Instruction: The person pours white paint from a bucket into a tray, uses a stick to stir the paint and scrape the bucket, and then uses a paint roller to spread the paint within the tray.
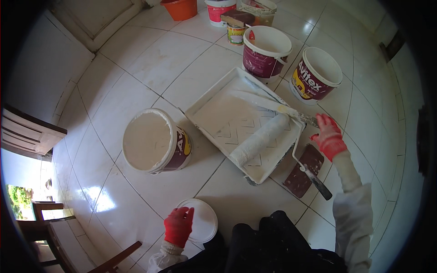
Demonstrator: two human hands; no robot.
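My right hand (330, 139), in a red glove, is open beside the right rim of a white paint tray (207, 132). Its fingertips are at the dark handle end of a long paint-smeared tool (277, 106) lying across the tray; whether they touch it, I cannot tell. A paint roller (260, 139) rests in the tray, its black handle (321, 187) sticking out over a brown board (304, 172). My left hand (178, 226), also red-gloved, is curled over a round white lid (205, 219), with nothing visible in it.
A bucket of off-white paint (146, 141) stands left of the tray. Two maroon-and-white buckets (266, 52) (317, 75) stand behind it. Farther back are a small tin (236, 35), an orange tub (180, 9) and other pails. Wooden furniture (114, 259) is at lower left.
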